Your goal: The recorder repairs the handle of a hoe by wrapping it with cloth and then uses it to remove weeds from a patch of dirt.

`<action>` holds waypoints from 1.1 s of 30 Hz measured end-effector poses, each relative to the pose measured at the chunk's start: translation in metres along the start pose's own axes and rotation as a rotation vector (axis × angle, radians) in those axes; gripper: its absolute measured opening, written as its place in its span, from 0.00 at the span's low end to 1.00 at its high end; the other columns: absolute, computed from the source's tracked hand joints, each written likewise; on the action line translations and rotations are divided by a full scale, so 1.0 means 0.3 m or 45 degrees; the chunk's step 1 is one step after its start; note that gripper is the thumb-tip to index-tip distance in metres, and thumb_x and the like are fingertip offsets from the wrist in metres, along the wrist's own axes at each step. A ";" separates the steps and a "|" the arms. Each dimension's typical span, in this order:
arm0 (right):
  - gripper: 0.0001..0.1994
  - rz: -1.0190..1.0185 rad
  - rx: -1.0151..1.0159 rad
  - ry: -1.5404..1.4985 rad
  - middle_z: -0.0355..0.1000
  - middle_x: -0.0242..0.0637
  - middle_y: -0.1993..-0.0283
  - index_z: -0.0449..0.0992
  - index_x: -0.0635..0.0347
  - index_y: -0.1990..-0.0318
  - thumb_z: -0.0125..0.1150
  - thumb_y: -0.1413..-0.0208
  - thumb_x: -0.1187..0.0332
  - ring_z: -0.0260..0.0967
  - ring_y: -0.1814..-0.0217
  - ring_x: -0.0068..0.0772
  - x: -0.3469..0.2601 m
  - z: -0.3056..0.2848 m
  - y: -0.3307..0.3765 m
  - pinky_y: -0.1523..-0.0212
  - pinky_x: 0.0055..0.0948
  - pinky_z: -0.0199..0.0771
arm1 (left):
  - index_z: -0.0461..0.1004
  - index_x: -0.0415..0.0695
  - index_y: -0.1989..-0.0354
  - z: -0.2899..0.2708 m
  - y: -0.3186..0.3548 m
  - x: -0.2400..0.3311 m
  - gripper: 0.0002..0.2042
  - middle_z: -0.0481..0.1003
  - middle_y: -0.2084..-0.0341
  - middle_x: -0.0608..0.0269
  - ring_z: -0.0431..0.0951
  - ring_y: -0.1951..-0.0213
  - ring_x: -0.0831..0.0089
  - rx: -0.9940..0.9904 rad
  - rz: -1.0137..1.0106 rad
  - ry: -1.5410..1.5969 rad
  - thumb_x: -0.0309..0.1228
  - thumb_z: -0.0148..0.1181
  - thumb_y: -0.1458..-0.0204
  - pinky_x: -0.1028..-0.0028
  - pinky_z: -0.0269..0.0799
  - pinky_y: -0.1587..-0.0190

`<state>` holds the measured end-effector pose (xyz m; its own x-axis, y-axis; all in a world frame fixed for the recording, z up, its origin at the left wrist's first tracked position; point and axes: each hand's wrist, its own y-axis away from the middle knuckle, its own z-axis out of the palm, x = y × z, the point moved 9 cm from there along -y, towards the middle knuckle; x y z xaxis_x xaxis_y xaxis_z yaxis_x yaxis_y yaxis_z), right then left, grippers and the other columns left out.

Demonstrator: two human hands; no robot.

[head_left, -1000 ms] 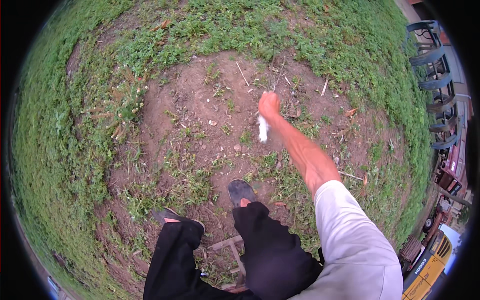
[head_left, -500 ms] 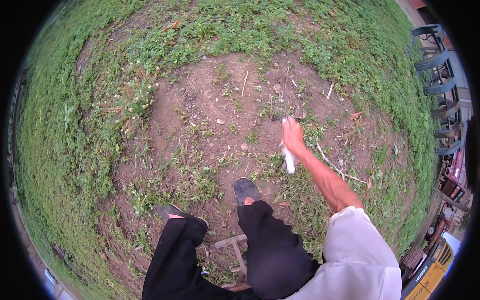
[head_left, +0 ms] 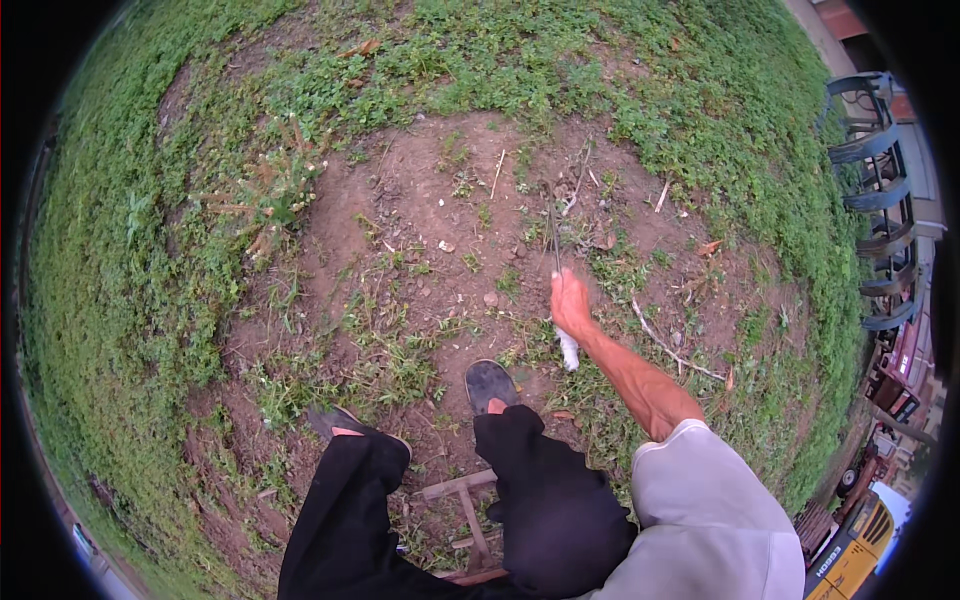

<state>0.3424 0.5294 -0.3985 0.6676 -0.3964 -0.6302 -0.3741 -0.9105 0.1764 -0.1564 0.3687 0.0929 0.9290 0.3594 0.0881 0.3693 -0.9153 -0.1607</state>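
My right hand is closed round a short hand hoe. Below the fist its pale, white-looking handle end sticks out. A thin dark metal shaft runs from the fist up over the bare soil, and its head is hard to make out against the ground. Loose twigs and small weeds lie around the tool's far end. My left hand is out of the picture.
Green low plants ring the brown soil patch. A long stick lies right of my hand. My shoes stand near a small wooden stool. Blue curved metal bars and a yellow machine are at the right edge.
My right hand has come a little nearer and to the left with the hoe. The hoe's head has dropped lower toward the soil. My view has shifted slightly.
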 end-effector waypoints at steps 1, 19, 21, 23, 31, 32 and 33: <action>0.13 0.004 -0.001 -0.015 0.69 0.56 0.77 0.70 0.66 0.64 0.48 0.35 0.63 0.70 0.74 0.61 0.013 -0.008 0.064 0.73 0.52 0.65 | 0.81 0.32 0.59 -0.002 -0.002 0.005 0.15 0.79 0.63 0.42 0.77 0.59 0.48 0.007 0.008 -0.011 0.35 0.60 0.42 0.56 0.71 0.50; 0.16 -0.022 0.333 0.143 0.71 0.61 0.75 0.73 0.68 0.69 0.50 0.37 0.62 0.73 0.69 0.62 -0.172 0.071 -0.440 0.70 0.53 0.69 | 0.80 0.32 0.58 0.011 0.016 -0.072 0.14 0.78 0.60 0.41 0.78 0.58 0.48 0.006 -0.040 0.107 0.33 0.59 0.41 0.57 0.72 0.50; 0.12 0.010 0.053 0.030 0.72 0.62 0.73 0.70 0.69 0.66 0.49 0.38 0.66 0.74 0.67 0.66 -0.187 0.110 -0.256 0.69 0.54 0.71 | 0.80 0.31 0.58 0.006 0.015 -0.066 0.14 0.78 0.60 0.41 0.77 0.58 0.49 0.001 -0.031 0.068 0.32 0.59 0.41 0.57 0.71 0.50; 0.11 -0.067 -0.078 -0.019 0.71 0.62 0.74 0.69 0.69 0.65 0.48 0.37 0.67 0.72 0.67 0.68 -0.222 0.076 -0.074 0.71 0.55 0.69 | 0.80 0.32 0.58 0.007 0.027 -0.086 0.14 0.78 0.60 0.41 0.77 0.57 0.49 0.012 -0.036 0.106 0.32 0.60 0.41 0.57 0.71 0.50; 0.14 -0.029 -0.138 -0.154 0.69 0.56 0.79 0.70 0.65 0.63 0.47 0.34 0.62 0.69 0.76 0.63 -0.143 -0.009 0.186 0.76 0.52 0.65 | 0.80 0.32 0.58 0.007 0.008 -0.077 0.13 0.78 0.60 0.41 0.77 0.57 0.49 0.025 -0.027 0.100 0.31 0.60 0.42 0.57 0.71 0.49; 0.14 0.005 -0.134 -0.117 0.69 0.56 0.77 0.70 0.65 0.65 0.47 0.34 0.62 0.70 0.75 0.61 -0.134 0.002 0.112 0.74 0.51 0.66 | 0.80 0.32 0.58 -0.001 0.009 -0.068 0.13 0.78 0.60 0.42 0.77 0.56 0.49 0.025 -0.016 0.094 0.31 0.60 0.42 0.57 0.71 0.49; 0.14 -0.010 -0.082 -0.169 0.69 0.56 0.77 0.70 0.65 0.66 0.47 0.34 0.62 0.70 0.75 0.60 -0.171 0.005 0.024 0.74 0.51 0.66 | 0.80 0.32 0.58 -0.012 0.009 -0.063 0.13 0.78 0.60 0.42 0.77 0.56 0.49 0.022 -0.010 0.083 0.31 0.60 0.42 0.57 0.71 0.48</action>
<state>0.3045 0.5433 -0.3660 0.5780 -0.3741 -0.7253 -0.3242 -0.9209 0.2166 -0.1731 0.3587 0.0945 0.9229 0.3531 0.1534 0.3772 -0.9091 -0.1769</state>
